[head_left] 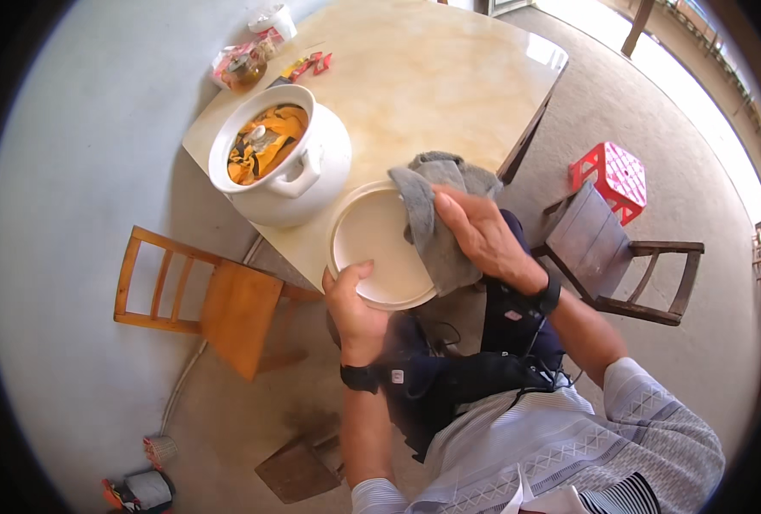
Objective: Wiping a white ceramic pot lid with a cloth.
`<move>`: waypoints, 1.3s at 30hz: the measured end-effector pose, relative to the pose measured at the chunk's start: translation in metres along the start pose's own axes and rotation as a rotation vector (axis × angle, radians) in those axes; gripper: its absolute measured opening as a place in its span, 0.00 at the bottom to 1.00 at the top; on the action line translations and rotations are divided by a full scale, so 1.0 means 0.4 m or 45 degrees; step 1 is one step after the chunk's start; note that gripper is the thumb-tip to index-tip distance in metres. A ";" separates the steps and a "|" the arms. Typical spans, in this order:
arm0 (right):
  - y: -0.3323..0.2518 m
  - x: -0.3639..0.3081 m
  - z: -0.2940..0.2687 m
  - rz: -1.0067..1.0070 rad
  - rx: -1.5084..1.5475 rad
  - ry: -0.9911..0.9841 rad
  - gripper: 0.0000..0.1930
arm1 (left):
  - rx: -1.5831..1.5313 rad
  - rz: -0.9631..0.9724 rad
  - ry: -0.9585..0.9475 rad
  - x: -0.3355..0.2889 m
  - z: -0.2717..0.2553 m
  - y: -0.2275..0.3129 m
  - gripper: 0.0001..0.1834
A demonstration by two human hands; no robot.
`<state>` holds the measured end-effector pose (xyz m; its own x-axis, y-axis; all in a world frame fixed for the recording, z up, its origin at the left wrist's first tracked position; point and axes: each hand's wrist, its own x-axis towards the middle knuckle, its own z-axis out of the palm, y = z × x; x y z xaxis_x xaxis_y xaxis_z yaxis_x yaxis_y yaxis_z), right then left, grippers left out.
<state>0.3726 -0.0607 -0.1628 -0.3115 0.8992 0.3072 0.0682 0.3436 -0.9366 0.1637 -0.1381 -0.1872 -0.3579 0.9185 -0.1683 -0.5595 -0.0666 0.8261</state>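
Observation:
My left hand (356, 313) grips the near left rim of a round, shallow white ceramic piece (379, 244); it looks like a pot lid with its hollow side up. Its thumb lies over the rim, and the other fingers are hidden underneath. A grey cloth (432, 227) is in my right hand (488, 236), draped over the piece's right side and pressed on it; the hand's lower fingers are partly hidden. At the table's left corner stands a big white two-handled pot (329, 163). Inside its mouth are orange-and-black patterned material (282, 137) and a white knob (260, 133).
Behind the pot, a glass jar (243, 73), red wrappers (316, 62) and a white tub (273, 21) stand on the marble-look table (432, 86). Wooden chairs (242, 313) (595, 236) flank me, with a red plastic stool (612, 180) farther right. A low wooden stool (299, 469) is at lower left.

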 end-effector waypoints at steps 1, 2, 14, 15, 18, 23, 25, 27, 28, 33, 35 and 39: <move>-0.001 -0.012 0.018 -0.047 0.013 0.041 0.21 | -0.067 0.028 -0.051 -0.002 0.008 0.009 0.26; -0.001 -0.025 0.034 -0.094 0.025 0.084 0.20 | -0.091 0.034 -0.025 -0.004 0.017 0.013 0.26; -0.009 0.056 -0.030 -0.051 -0.283 0.042 0.16 | -0.187 -0.085 -0.162 -0.014 0.046 0.022 0.32; -0.006 0.068 -0.042 -0.053 -0.287 0.006 0.16 | -0.177 -0.113 -0.186 -0.013 0.043 0.031 0.32; -0.002 0.093 -0.087 -0.067 -0.348 -0.112 0.15 | -0.052 -0.148 -0.354 0.009 0.024 0.037 0.32; -0.017 0.110 -0.106 -0.133 -0.348 -0.181 0.13 | 0.147 -0.126 -0.416 0.022 0.035 0.041 0.24; -0.014 0.113 -0.101 -0.196 -0.342 -0.168 0.13 | 0.178 -0.132 -0.373 0.024 0.050 0.037 0.23; -0.019 0.101 -0.079 -0.175 -0.264 -0.044 0.13 | 0.141 -0.114 -0.294 0.021 0.064 0.023 0.25; -0.022 0.092 -0.068 -0.169 -0.224 0.016 0.13 | 0.122 -0.100 -0.254 0.022 0.071 0.018 0.26; -0.005 -0.011 -0.010 -0.237 -0.148 0.178 0.16 | 0.045 -0.033 -0.124 0.017 0.076 0.022 0.24; -0.035 -0.038 0.000 -0.221 -0.059 0.187 0.16 | 0.043 -0.030 -0.089 0.016 0.071 0.024 0.24; -0.058 0.013 -0.070 -0.126 -0.220 -0.072 0.15 | 0.092 -0.072 -0.168 0.012 0.066 0.020 0.24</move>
<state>0.3960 -0.0564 -0.1346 -0.3769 0.8438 0.3820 0.1945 0.4753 -0.8581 0.1771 -0.1237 -0.1670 -0.2231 0.9636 -0.1474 -0.5193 0.0104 0.8545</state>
